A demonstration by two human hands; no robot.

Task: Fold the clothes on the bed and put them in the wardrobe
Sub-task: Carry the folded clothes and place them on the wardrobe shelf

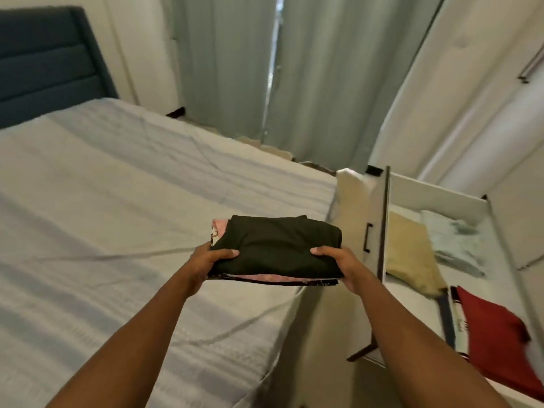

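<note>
A small stack of folded clothes [276, 245], a black garment on top and a pink patterned one beneath, hangs in the air above the bed's right edge. My left hand [210, 265] grips its left side, thumb on top. My right hand [338, 265] grips its right side the same way. The bed [117, 201] with its pale striped cover spreads to the left. At the right, the white wardrobe [441, 198] has an open drawer or shelf holding a folded beige garment [412, 254], a pale green one [454, 245] and a red one [497, 337].
A white door or drawer front with a black handle [378, 231] stands between the bed and the open compartment. Grey curtains [265, 69] hang behind. A blue headboard [44, 63] sits at far left. Tall white wardrobe doors [471, 98] rise at right.
</note>
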